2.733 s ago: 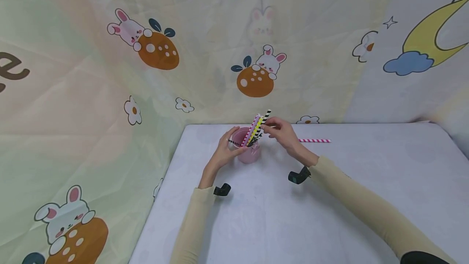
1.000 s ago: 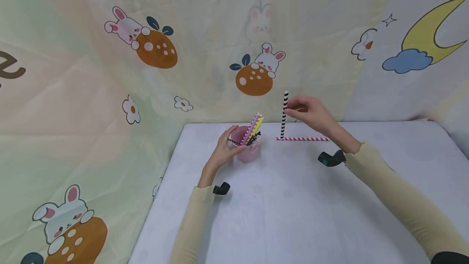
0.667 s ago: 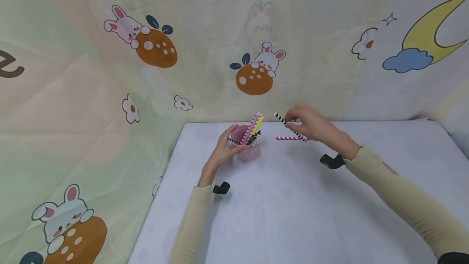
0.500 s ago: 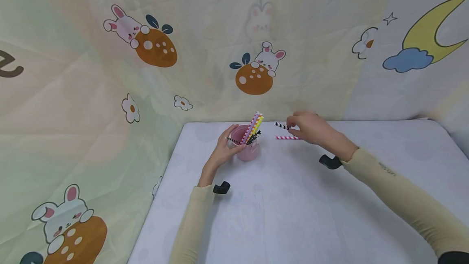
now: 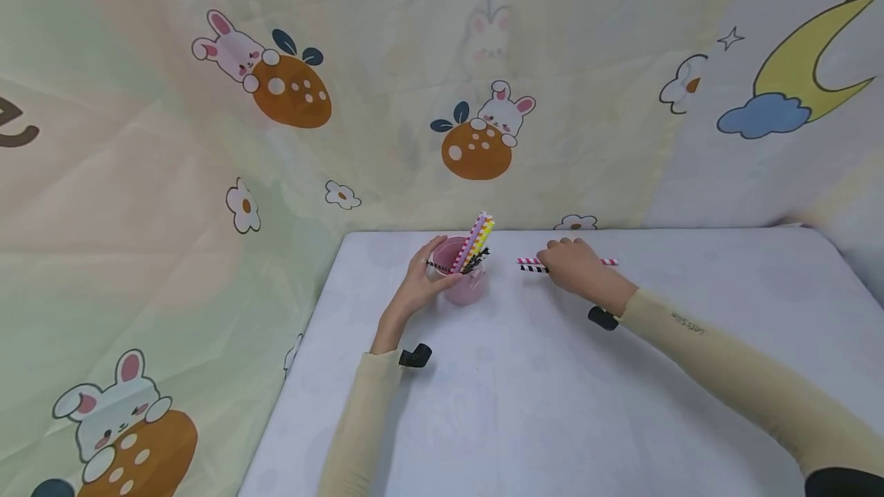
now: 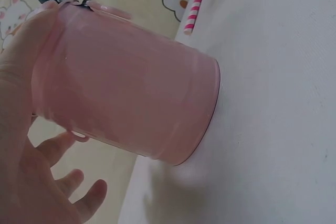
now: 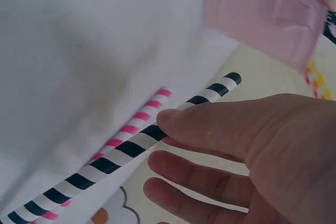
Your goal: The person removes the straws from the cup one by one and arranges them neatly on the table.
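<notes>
A pink cup (image 5: 464,294) stands on the white-covered table, and my left hand (image 5: 417,282) grips it near the rim, thumb in front. In the left wrist view the cup's side (image 6: 131,85) fills the middle. Several patterned straws (image 5: 475,242) lean out of it to the right. My right hand (image 5: 578,267) pinches a black-and-white striped straw (image 7: 107,165) between thumb and fingers, low over the table. Just behind it, almost parallel, lies a pink-and-white striped straw (image 5: 609,261); my hand covers its middle in the head view.
The white table (image 5: 497,405) reaches a hanging fabric backdrop (image 5: 387,98) printed with rabbits and flowers, close behind the straws. A dark wrist camera (image 5: 416,356) juts from the left sleeve, another (image 5: 604,318) from the right.
My right hand took the black-and-white straw from the cup, carried it right, turned it from upright to level and lowered it before the pink-striped one. My left hand stayed on the cup.
</notes>
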Available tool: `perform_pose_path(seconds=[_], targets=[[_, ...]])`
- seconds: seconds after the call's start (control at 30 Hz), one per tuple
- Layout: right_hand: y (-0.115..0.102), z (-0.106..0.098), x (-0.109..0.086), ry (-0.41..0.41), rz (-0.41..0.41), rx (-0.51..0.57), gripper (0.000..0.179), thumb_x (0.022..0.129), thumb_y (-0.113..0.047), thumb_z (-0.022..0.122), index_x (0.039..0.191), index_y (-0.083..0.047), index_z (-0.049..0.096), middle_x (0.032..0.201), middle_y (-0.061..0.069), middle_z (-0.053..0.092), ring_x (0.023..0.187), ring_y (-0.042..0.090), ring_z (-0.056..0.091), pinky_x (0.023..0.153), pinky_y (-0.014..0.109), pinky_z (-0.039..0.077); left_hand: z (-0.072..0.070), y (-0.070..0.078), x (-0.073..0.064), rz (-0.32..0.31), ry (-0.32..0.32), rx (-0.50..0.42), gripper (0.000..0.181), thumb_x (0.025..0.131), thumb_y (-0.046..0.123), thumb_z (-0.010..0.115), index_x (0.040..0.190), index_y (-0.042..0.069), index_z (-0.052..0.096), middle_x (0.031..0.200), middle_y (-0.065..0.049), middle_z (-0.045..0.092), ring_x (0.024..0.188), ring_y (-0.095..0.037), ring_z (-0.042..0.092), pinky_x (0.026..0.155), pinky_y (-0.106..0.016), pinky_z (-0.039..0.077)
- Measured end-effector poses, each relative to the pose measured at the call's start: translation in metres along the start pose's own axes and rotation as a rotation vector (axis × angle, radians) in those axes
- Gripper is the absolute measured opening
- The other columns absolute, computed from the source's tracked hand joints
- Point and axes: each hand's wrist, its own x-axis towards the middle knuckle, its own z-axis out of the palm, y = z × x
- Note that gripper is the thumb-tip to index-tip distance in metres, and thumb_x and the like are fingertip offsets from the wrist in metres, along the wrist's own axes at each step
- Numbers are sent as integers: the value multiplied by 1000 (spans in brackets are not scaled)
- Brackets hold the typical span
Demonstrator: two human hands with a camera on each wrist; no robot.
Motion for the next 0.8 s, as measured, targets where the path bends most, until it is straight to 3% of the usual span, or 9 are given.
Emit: perform_pose_path(seconds=[0.17,0.5,0.8], targets=[[-7,9,7,-54,40,-29,22,93,-9,69,115,-8,72,99,13,68,93,34,64,89,53,54,0,-1,0,4,-4,-1,85,82,46,81,152,42,35,163,1,30,154,-28,20,120,-65,21],[-9,19,5,-27,45,-13,17,96,-7,63,112,-4,71,100,16,68,92,35,64,87,52,54,0,-1,0,-5,-12,-1,85,81,48,81,152,44,34,163,3,29,154,-28,19,120,-65,21],[-7,21,6,-49,59,12,23,96,-7,65,119,-3,69,106,18,69,98,36,64,91,54,53,0,-2,1,9,-8,-4,85,82,46,81,152,43,34,163,3,30,154,-28,20,120,-65,21]])
